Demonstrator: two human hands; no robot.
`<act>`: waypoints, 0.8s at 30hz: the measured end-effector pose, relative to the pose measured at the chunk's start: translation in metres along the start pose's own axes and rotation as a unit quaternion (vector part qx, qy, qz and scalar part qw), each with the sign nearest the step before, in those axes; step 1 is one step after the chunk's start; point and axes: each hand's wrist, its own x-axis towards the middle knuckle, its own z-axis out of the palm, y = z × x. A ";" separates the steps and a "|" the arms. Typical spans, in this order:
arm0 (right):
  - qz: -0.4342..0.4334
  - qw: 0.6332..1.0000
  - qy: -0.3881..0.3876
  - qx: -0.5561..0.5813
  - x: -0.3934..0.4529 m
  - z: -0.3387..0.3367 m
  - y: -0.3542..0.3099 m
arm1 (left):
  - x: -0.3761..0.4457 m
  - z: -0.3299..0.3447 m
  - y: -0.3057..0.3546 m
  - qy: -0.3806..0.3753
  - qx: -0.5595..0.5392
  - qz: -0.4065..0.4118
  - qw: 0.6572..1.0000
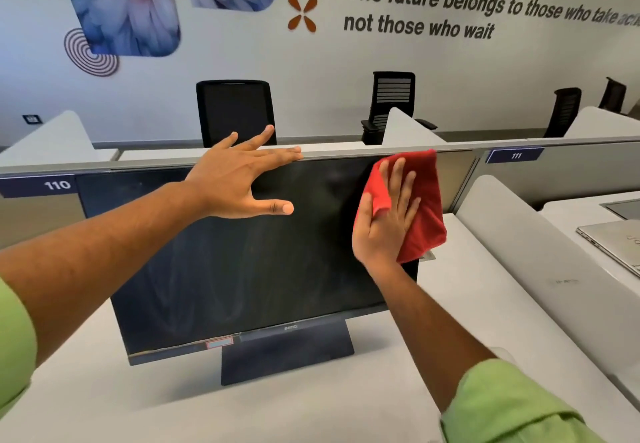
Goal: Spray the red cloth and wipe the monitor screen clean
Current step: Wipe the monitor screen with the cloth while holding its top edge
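Both arms reach forward from the lower corners of the view, bare from the elbow down, each with a green sleeve bunched at the upper arm. The left forearm runs up toward 2 o'clock. The left hand [239, 179] is spread flat, palm forward, its fingers straight and pointing toward 3 o'clock, the thumb stretched out below them. The right forearm rises toward 11 o'clock from the lower right. The right hand [384, 221] stands upright, its fingers straight and slightly fanned toward 12 o'clock, palm pressed forward, the thumb lying along its left edge. The two hands are near each other but apart.
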 end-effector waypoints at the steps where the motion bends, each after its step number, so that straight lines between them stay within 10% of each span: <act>1: 0.035 0.999 0.012 0.023 0.014 0.001 -0.013 | 0.000 0.000 0.000 0.001 0.001 -0.001 1.000; 10: -0.281 0.957 -0.069 -0.023 -0.010 0.023 -0.064 | -0.001 0.000 0.001 0.012 -0.010 -0.006 1.000; 18: 0.069 0.997 0.007 0.024 0.037 0.001 -0.035 | 0.003 0.000 0.001 0.007 -0.001 -0.005 1.000; 24: -0.234 0.968 -0.079 -0.052 -0.026 0.020 -0.048 | -0.001 0.000 -0.001 0.014 0.001 -0.006 1.000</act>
